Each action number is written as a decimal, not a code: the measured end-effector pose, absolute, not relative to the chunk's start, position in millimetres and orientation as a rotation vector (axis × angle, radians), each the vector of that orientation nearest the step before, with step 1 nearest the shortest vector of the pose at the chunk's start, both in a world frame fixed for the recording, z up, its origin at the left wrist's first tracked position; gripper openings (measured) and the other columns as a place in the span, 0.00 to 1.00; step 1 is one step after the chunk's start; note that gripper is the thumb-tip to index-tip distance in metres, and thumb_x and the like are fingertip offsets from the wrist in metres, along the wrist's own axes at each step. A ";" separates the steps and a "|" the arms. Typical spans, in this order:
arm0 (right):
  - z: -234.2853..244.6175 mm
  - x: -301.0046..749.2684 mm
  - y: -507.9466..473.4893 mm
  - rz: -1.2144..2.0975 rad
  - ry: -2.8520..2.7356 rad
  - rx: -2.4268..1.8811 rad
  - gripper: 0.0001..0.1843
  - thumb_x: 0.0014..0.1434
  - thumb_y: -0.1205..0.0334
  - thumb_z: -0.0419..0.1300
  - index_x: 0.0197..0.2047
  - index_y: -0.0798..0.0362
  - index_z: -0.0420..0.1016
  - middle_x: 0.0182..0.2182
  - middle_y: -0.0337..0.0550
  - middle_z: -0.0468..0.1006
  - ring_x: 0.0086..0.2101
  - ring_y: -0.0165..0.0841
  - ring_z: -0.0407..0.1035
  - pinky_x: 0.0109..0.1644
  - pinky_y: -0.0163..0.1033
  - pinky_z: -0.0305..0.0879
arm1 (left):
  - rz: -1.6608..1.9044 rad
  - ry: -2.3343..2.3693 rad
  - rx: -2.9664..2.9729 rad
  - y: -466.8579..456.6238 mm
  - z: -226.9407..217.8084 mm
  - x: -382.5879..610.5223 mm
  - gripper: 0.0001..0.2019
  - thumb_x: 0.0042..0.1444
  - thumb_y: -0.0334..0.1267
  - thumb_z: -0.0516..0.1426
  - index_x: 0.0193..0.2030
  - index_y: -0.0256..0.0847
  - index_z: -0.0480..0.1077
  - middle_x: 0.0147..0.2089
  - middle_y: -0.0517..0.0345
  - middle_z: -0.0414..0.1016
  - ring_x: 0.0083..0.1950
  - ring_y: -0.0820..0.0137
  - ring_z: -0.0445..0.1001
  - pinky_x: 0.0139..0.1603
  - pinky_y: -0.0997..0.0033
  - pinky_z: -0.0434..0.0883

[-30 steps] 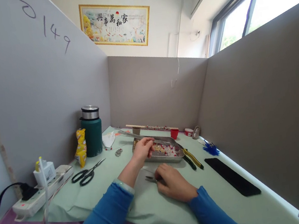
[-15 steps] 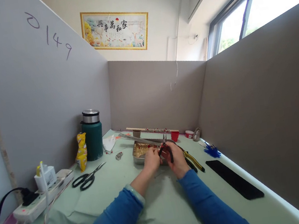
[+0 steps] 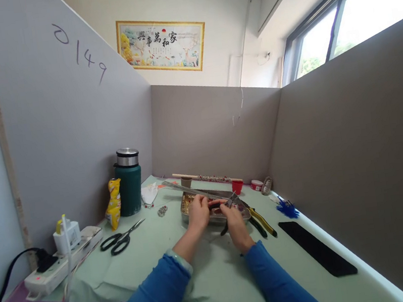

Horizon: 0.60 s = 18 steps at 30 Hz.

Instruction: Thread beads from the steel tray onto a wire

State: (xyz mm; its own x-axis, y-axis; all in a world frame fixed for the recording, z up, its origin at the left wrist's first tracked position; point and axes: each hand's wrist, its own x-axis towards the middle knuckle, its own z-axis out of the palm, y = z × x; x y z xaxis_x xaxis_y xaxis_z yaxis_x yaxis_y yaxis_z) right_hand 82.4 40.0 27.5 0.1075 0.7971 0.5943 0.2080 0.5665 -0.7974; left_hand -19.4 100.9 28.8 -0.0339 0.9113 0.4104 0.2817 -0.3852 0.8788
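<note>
My right hand [image 3: 237, 226] is closed around small pliers [image 3: 232, 198] with dark handles, their metal jaws pointing up and to the right. One handle sticks out below the fingers. My left hand [image 3: 199, 214] is closed in a pinch at the tray's front edge, close to the pliers; what its fingertips hold is too small to make out. Beneath both hands lies a metal tray [image 3: 184, 218] with gold bits in its left part and reddish pieces further right. Thin metal wires [image 3: 192, 189] lie across the tray's back edge.
Yellow-and-black pliers [image 3: 261, 220] lie right of the tray, a black strip [image 3: 318, 248] beyond. Scissors [image 3: 120, 239], a green flask [image 3: 130, 191], a yellow packet [image 3: 113, 204] and a power strip [image 3: 42, 282] stand left. A red cup [image 3: 237, 186] and beaded stick [image 3: 209, 178] are behind.
The pliers have turned in my right hand: their jaws pointed upward before and now tilt to the right. My left hand has shifted slightly left and up. The whole view has moved a little.
</note>
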 end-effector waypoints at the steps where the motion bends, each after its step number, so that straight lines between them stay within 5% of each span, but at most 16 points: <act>1: 28.0 84.7 41.4 0.578 -1.371 -0.894 0.17 0.58 0.53 0.48 0.41 0.54 0.73 0.42 0.47 0.75 0.43 0.39 0.68 0.49 0.43 0.62 | 1.409 1.149 1.637 100.4 28.8 -18.8 0.09 0.56 0.37 0.48 0.28 0.39 0.64 0.25 0.60 0.70 0.20 0.75 0.66 0.23 0.76 0.60; 4: 31.7 88.5 41.6 0.716 -1.263 -0.792 0.15 0.56 0.53 0.49 0.37 0.52 0.71 0.38 0.46 0.76 0.37 0.38 0.70 0.41 0.42 0.67 | 1.306 0.917 1.446 98.2 30.7 -18.1 0.08 0.55 0.39 0.48 0.27 0.39 0.61 0.21 0.65 0.65 0.11 0.81 0.53 0.15 0.78 0.50; 8: 35.1 90.0 38.1 0.799 -1.257 -0.838 0.12 0.53 0.53 0.51 0.32 0.53 0.69 0.30 0.45 0.77 0.31 0.37 0.70 0.34 0.40 0.67 | 1.207 0.798 1.306 94.8 35.6 -21.4 0.06 0.55 0.36 0.49 0.31 0.37 0.62 0.18 0.67 0.62 0.11 0.83 0.49 0.13 0.80 0.45; 18: 21.5 100.8 44.7 0.141 -1.535 -1.453 0.17 0.58 0.55 0.48 0.23 0.51 0.68 0.20 0.41 0.71 0.24 0.33 0.63 0.30 0.36 0.52 | 1.145 0.663 1.286 94.4 33.6 -26.9 0.11 0.55 0.36 0.51 0.44 0.36 0.66 0.19 0.68 0.61 0.11 0.85 0.46 0.12 0.80 0.43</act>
State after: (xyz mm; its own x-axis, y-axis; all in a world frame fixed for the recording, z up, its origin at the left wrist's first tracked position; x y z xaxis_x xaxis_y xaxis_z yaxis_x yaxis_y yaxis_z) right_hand 100.8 44.7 21.5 0.1950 0.8126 0.5493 0.6991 0.2777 -0.6589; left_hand -26.9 94.4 33.6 0.3464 0.9157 0.2038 -0.2786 -0.1070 0.9544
